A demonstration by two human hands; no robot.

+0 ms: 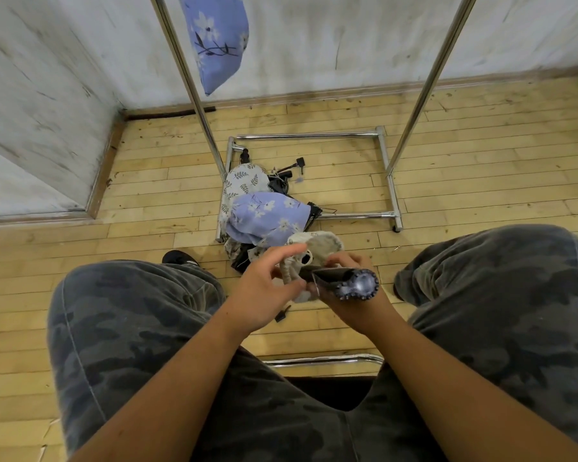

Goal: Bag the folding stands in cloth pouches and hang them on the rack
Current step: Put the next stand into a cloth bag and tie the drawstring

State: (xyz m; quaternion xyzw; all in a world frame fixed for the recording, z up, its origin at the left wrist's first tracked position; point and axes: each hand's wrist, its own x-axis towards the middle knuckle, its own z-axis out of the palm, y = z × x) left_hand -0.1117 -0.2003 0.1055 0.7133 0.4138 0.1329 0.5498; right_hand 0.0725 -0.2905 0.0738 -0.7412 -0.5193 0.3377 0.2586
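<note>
Folding stand [334,278], black with ribbed round knob, gripped by right hand [351,308]; left hand [264,291] pinches cream pouch [289,271].

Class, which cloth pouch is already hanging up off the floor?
The blue flowered pouch beside the rack pole; the other blue pouch and the leaf-print pouch lie on the floor.
</note>
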